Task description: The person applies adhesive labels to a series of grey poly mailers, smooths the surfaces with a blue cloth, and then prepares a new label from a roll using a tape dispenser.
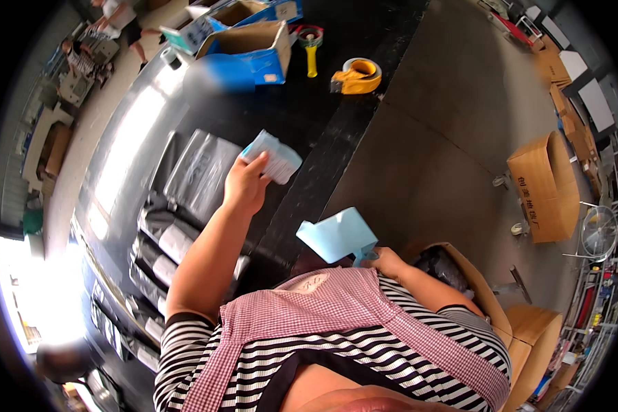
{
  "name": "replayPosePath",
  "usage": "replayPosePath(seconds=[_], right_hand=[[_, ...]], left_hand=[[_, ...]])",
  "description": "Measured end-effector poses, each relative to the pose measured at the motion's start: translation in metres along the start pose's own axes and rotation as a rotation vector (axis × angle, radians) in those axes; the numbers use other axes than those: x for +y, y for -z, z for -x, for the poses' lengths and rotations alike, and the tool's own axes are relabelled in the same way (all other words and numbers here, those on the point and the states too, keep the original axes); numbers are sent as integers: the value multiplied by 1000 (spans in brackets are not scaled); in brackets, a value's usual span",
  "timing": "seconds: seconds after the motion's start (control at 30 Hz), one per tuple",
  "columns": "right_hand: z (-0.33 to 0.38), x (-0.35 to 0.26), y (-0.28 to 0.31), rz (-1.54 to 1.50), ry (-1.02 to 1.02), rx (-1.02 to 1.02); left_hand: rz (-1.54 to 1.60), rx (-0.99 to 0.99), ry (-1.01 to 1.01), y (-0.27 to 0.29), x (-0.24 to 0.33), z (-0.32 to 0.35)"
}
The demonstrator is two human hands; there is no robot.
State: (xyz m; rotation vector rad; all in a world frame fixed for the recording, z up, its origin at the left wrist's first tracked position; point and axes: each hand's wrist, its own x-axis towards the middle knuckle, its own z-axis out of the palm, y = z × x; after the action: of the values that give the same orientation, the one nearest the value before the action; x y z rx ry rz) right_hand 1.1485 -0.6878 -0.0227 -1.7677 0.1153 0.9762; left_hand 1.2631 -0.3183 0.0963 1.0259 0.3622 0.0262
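In my raised left hand (pixel 245 185) is a small wad of printed white and light blue paper (pixel 275 158), pinched between thumb and fingers above the black table (pixel 309 154). My right hand (pixel 387 262) is closed on the lower edge of a light blue sheet of paper (pixel 338 235), which is bent and stands up in front of my apron. Left of my left forearm lie several dark folded bundles in clear plastic bags (pixel 202 172), lined up along the table.
A blue open carton (pixel 271 65), a yellow tape dispenser (pixel 360 79) and a yellow-handled tape dispenser (pixel 312 55) stand at the far end. An open cardboard box (pixel 486 295) is beside my right arm. Farther right are a large carton (pixel 549 196) and a fan (pixel 599 233). Two people are far left.
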Motion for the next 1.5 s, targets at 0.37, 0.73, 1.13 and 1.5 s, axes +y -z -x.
replayPosePath(seconds=[0.37,0.73,1.13,1.5], right_hand=[[-65,-15,101,-221,71,353],[-84,15,139,-360,41,477],[-101,14,142,-515,43,416],[-94,14,138,-287,176,448]], left_hand=[[-868,114,-491,-255,-31,-276],[-1637,-124,-197,-269,-26,-336],[-1844,1,-186,-294,-32,-326],[-2027,-264,-284,-312,-54,-327]])
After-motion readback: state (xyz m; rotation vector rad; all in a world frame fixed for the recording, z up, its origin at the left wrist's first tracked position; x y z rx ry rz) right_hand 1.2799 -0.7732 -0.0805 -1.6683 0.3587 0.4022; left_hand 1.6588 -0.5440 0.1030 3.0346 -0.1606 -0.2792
